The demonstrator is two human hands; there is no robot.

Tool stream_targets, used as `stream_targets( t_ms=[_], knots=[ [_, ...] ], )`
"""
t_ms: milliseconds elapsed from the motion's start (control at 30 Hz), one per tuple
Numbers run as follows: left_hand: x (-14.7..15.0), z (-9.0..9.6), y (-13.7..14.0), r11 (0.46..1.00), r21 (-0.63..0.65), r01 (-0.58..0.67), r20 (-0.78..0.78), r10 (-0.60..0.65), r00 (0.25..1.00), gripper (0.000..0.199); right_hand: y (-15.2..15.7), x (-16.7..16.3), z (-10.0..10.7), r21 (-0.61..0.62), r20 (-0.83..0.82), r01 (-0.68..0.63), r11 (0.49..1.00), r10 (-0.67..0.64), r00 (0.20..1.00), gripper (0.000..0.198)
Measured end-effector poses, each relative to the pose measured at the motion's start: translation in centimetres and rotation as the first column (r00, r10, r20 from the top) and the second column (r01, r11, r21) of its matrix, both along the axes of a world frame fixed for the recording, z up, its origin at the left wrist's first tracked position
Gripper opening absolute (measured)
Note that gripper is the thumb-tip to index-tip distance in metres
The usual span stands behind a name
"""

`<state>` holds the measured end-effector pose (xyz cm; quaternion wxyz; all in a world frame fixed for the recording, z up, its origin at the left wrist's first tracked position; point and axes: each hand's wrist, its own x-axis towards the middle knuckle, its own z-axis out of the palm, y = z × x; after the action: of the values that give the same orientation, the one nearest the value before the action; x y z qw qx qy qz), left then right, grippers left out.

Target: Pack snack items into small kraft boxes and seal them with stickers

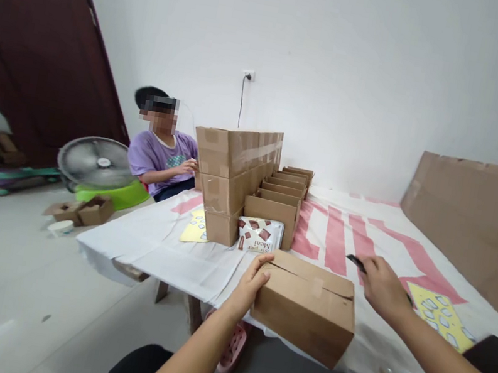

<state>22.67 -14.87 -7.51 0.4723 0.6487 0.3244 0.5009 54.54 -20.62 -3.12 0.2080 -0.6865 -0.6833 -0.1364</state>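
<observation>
A closed cardboard box (299, 309) lies at the table's near edge, a seam and small tears showing along its top. My left hand (255, 280) grips the box's left end, fingers over the upper edge. Just beyond its right end, my right hand (382, 288) is closed around a slim black tool that looks like a box cutter (355, 262). The tool's tip points left above the table, apart from the box. Behind the box stands a white packet with brown squares and the word "Meal" (260, 235).
Stacked sealed boxes (228, 164) and a row of open boxes (271, 212) stand behind. Yellow patterned sheets (440, 317) and a black object (496, 365) lie right. A large cardboard panel (477, 218) leans there. Beyond the stack sits a person (165, 160) near a fan (100, 165).
</observation>
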Motion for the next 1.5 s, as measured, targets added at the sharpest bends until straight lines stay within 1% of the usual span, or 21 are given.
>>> stream_targets(
  t_ms=[33,100,167,200,267,300,367,433,500,633,700,800,933,1067,1167,1367,1500],
  knots=[
    [0.0,0.0,0.0,1.0,-0.006,0.002,0.004,-0.002,1.0,0.044,0.3,-1.8,1.8,0.011,0.044,-0.088,0.996,0.088,0.995,0.039],
    [0.1,0.0,0.1,1.0,-0.006,0.0,-0.004,0.0,1.0,0.046,0.8,-5.8,4.8,-0.036,0.127,-0.274,0.961,0.276,0.953,0.043],
    [0.2,0.1,0.2,1.0,0.006,-0.005,-0.015,0.005,1.0,0.047,1.1,-9.7,6.5,-0.078,0.163,-0.462,0.884,0.468,0.868,0.038],
    [0.2,0.1,0.2,1.0,0.013,-0.006,-0.013,0.007,1.0,0.047,1.3,-11.4,6.8,-0.08,0.163,-0.53,0.844,0.536,0.828,0.035],
    [0.3,0.3,0.2,1.0,0.026,-0.005,0.001,0.005,1.0,0.048,1.8,-14.0,6.9,-0.079,0.178,-0.601,0.796,0.604,0.777,0.027],
    [0.3,0.3,0.3,1.0,0.031,0.0,0.009,0.0,1.0,0.048,2.1,-14.8,6.8,-0.089,0.207,-0.609,0.788,0.613,0.763,0.025],
    [0.2,0.4,0.3,0.999,0.038,0.012,0.016,-0.012,1.0,0.047,2.5,-15.5,6.7,-0.131,0.315,-0.593,0.794,0.601,0.735,0.024],
    [0.1,0.4,0.3,1.0,0.026,0.012,0.014,-0.013,1.0,0.046,2.4,-15.3,6.7,-0.174,0.433,-0.567,0.805,0.58,0.69,0.025],
    [0.0,0.3,0.3,1.0,-0.002,0.004,0.021,-0.004,1.0,0.046,1.8,-14.2,7.0,-0.201,0.518,-0.563,0.802,0.575,0.633,0.025],
    [0.1,0.2,0.1,1.0,-0.031,-0.004,0.03,0.005,1.0,0.042,-0.3,-11.0,7.5,-0.227,0.635,-0.587,0.777,0.575,0.516,0.021],
    [0.3,0.4,-0.2,0.999,-0.032,-0.003,0.011,0.003,1.0,0.04,-1.4,-9.5,7.4,-0.212,0.67,-0.584,0.783,0.552,0.496,0.019],
    [0.7,0.8,-0.6,0.999,-0.045,0.001,-0.024,-0.002,1.0,0.041,-2.5,-7.9,7.2,-0.188,0.698,-0.569,0.801,0.516,0.497,0.017],
    [1.2,1.3,-1.1,0.998,-0.056,-0.013,-0.052,0.01,0.999,0.042,-3.2,-7.3,6.9,-0.179,0.722,-0.545,0.819,0.485,0.493,0.016],
    [1.2,1.1,-1.0,0.999,-0.048,-0.02,-0.059,0.018,0.998,0.041,-3.6,-7.3,7.3,-0.179,0.732,-0.533,0.827,0.474,0.489,0.016],
    [1.2,0.7,-0.7,0.999,-0.042,-0.022,-0.062,0.019,0.998,0.041,-4.0,-7.1,7.7,-0.193,0.719,-0.521,0.831,0.481,0.502,0.016],
    [1.3,0.7,-0.6,0.999,-0.005,-0.053,-0.076,0.053,0.996,0.04,-5.5,-5.6,8.0,-0.204,0.662,-0.492,0.847,0.49,0.568,0.018],
    [1.4,0.8,-0.6,0.998,-0.003,-0.062,-0.066,0.061,0.996,0.04,-6.6,-3.1,7.5,-0.166,0.603,-0.46,0.872,0.459,0.653,0.033]
  ],
)
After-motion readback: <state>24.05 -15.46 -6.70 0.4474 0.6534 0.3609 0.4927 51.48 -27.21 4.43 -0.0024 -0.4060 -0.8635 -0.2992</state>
